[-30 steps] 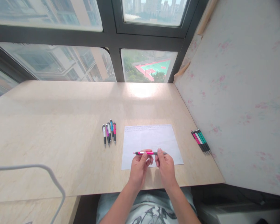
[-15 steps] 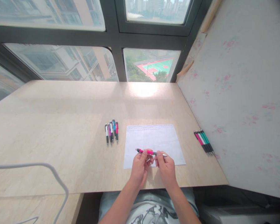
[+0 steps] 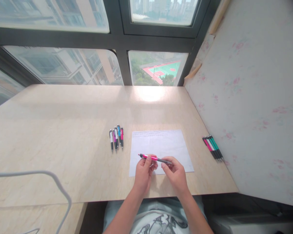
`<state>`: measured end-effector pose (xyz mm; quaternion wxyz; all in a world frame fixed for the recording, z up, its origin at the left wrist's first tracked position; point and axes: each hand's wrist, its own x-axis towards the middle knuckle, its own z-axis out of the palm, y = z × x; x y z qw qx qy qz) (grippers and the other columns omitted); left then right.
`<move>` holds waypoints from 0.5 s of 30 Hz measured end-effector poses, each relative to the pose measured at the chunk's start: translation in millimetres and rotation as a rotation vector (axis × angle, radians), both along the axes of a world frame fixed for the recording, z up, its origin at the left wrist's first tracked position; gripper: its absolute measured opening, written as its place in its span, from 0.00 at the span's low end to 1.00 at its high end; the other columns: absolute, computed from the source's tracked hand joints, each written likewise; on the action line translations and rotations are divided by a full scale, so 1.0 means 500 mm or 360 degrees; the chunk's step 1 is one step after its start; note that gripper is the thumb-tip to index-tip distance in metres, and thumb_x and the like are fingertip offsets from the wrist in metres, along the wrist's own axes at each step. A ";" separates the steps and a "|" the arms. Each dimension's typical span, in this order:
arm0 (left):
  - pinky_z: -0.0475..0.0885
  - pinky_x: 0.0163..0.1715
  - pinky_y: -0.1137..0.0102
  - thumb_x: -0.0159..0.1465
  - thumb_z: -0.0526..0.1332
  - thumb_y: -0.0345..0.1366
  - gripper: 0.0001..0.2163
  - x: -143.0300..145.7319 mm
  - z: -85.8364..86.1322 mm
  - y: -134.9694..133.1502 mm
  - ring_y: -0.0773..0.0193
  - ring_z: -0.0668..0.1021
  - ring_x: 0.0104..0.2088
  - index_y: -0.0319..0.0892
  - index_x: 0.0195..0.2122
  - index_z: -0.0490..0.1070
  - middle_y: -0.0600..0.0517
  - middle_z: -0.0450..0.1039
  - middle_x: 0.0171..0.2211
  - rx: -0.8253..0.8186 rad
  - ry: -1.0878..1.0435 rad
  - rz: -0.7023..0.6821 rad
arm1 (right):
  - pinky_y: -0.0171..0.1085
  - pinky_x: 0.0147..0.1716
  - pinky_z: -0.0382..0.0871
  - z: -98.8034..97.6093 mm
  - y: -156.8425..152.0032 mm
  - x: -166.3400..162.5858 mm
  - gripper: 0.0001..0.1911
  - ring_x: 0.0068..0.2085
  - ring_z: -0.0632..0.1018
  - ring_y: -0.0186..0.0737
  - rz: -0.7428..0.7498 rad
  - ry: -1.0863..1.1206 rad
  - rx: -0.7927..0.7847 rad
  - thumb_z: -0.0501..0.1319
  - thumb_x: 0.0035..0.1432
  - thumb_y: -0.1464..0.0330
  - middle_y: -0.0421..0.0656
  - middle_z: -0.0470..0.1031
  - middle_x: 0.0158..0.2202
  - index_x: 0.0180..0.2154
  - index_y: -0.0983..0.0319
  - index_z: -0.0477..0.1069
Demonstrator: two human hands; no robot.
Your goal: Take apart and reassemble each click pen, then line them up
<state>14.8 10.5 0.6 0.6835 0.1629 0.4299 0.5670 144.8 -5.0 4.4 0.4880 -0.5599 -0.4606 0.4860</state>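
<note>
A pink click pen [image 3: 153, 158] with a black grip lies almost level above the lower part of a white sheet of paper [image 3: 161, 143]. My left hand [image 3: 144, 170] pinches its pink barrel between thumb and fingers, the clicker end pointing left. At the other end, my right hand [image 3: 176, 174] has its fingers around the dark grip and tip, with the thumb lower and in front. Small handwriting runs along the top of the paper.
Left of the paper lie several loose pens [image 3: 116, 138] in mixed colours. A tidy row of pink, white and green pens [image 3: 212, 148] rests by the flowered wall [image 3: 258, 113]. A grey cable [image 3: 51, 175] arches over the desk [image 3: 63, 130] at lower left.
The pen has shifted slightly left and tilted, its tip end now lower. My left hand moved left with it; my right thumb slid off the grip toward the lower left.
</note>
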 end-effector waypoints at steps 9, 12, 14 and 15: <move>0.65 0.27 0.74 0.59 0.67 0.44 0.14 -0.006 0.011 0.001 0.71 0.70 0.25 0.36 0.34 0.77 0.51 0.72 0.27 -0.0007 0.0098 -0.0011 | 0.34 0.29 0.67 -0.005 0.009 0.020 0.13 0.27 0.72 0.36 0.0049 -0.0067 -0.0008 0.61 0.60 0.59 0.40 0.72 0.24 0.30 0.61 0.72; 0.66 0.28 0.74 0.58 0.67 0.44 0.13 -0.004 0.016 0.001 0.70 0.71 0.26 0.36 0.34 0.77 0.51 0.73 0.29 -0.0026 0.0040 0.0008 | 0.35 0.31 0.68 -0.006 0.014 0.028 0.08 0.31 0.73 0.38 0.0062 -0.0189 0.0154 0.62 0.59 0.62 0.41 0.73 0.28 0.31 0.61 0.72; 0.67 0.29 0.74 0.57 0.68 0.43 0.13 -0.002 0.017 0.001 0.70 0.72 0.26 0.37 0.34 0.77 0.50 0.73 0.29 -0.0031 0.0005 0.0020 | 0.35 0.33 0.69 -0.007 0.016 0.032 0.06 0.34 0.74 0.39 0.0078 -0.0225 0.0250 0.63 0.58 0.64 0.43 0.73 0.31 0.32 0.60 0.72; 0.67 0.30 0.74 0.57 0.68 0.43 0.13 -0.001 0.018 0.001 0.70 0.72 0.27 0.37 0.34 0.77 0.50 0.73 0.30 -0.0035 -0.0006 0.0022 | 0.35 0.33 0.69 -0.007 0.016 0.034 0.05 0.36 0.74 0.40 0.0089 -0.0222 0.0271 0.63 0.58 0.65 0.43 0.73 0.33 0.34 0.60 0.72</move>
